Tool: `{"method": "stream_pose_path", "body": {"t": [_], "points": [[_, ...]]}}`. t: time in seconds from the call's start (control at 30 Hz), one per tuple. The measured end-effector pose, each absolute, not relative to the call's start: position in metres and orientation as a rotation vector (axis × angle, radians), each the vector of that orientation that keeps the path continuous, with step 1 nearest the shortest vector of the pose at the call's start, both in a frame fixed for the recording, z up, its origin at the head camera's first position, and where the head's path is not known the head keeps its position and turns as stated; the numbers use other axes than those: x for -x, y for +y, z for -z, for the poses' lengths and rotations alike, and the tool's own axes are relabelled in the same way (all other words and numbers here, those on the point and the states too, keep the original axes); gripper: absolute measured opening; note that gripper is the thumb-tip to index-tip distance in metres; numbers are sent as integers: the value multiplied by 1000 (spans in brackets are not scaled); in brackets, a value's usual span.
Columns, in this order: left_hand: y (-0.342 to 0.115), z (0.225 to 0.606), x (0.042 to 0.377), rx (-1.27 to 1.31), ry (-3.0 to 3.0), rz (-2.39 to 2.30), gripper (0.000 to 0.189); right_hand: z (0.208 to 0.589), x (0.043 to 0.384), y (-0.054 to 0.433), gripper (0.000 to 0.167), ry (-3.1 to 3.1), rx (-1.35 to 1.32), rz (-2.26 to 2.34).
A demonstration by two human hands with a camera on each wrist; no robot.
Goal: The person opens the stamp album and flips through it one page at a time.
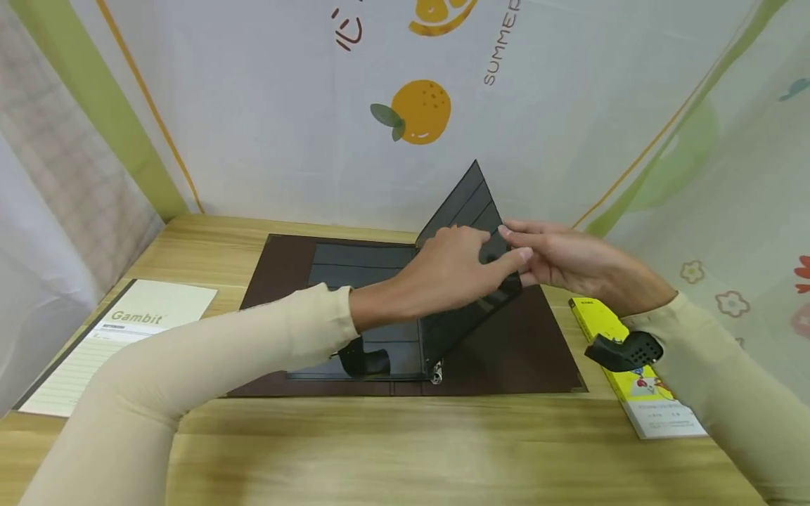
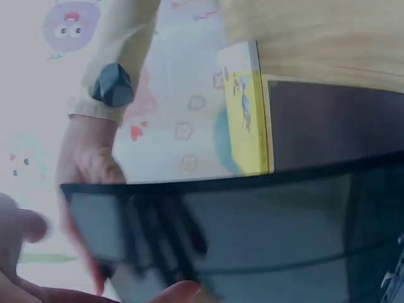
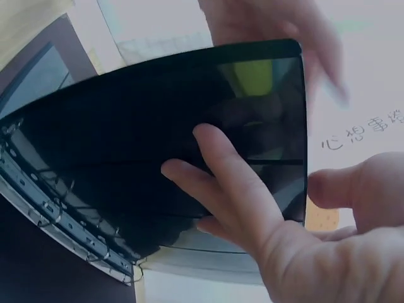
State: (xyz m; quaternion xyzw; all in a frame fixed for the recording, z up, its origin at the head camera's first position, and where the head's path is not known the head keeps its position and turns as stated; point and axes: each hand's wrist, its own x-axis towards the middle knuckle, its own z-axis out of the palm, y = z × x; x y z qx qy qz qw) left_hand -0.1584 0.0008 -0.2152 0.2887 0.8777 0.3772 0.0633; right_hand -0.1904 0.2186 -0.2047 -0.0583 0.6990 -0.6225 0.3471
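A dark brown ring binder (image 1: pixel 538 344) lies spread on the wooden table. One of its black pocket pages (image 1: pixel 465 200) stands up at a slant from the spine. My right hand (image 1: pixel 560 256) pinches the outer edge of that page, thumb on one side and fingers (image 3: pixel 243 183) spread against the other, as the right wrist view shows. In front of the page is my left hand (image 1: pixel 443 270), its thumb and fingers apart, holding nothing. More black pages (image 1: pixel 363 256) lie flat on the binder's left side, partly hidden by my left arm. Metal rings (image 3: pixel 57 218) run along the spine.
A notepad marked "Gambit" (image 1: pixel 158 299) lies left of the binder. To the right, a yellow and white box (image 1: pixel 591 320) sits partly under my right forearm. A white curtain with fruit prints (image 1: pixel 285 119) hangs behind the table's far edge.
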Motion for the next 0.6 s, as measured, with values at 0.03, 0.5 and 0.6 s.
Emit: {"method": "stream_pose_path", "body": {"t": [0.03, 0.5, 0.6], "points": [[6, 213, 159, -876, 2658, -1113, 53, 205, 189, 219, 82, 1808, 157, 1625], [-46, 212, 161, -610, 2661, -1216, 70, 234, 180, 221, 54, 1744, 708, 1558], [-76, 218, 160, -494, 2718, -1197, 74, 248, 180, 230, 53, 1853, 791, 1469]]}}
